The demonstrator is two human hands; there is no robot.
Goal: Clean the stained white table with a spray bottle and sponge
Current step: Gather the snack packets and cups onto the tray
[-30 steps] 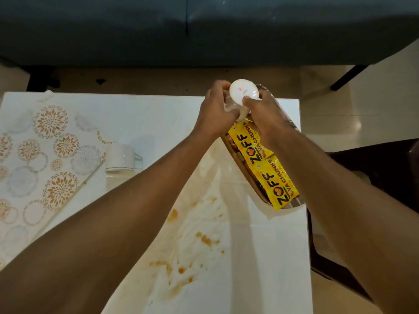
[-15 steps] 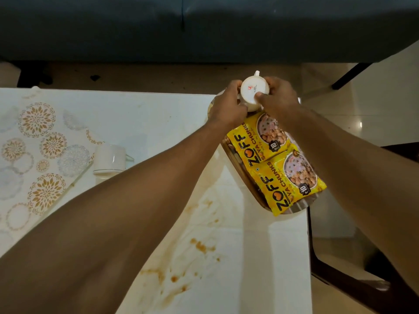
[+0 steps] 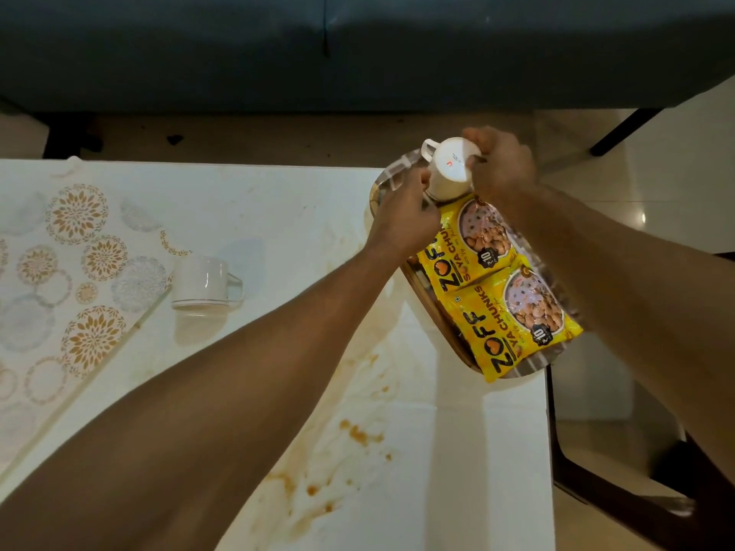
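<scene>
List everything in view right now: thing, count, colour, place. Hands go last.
table: one, white with brown stains, fills the lower left and middle.
stains: several, orange-brown, on the table's near right part.
patterned mat: one, white with gold and grey circles, on the table's left side.
cup: one, white, upside down beside the mat.
second cup: one, white, upside down at the tray's far end.
tray: one, clear-rimmed, at the table's right edge.
snack packets: two, yellow, on the tray.
sofa: one, dark blue, beyond the table.
left hand: grips the tray's rim.
right hand: holds the second cup.
</scene>
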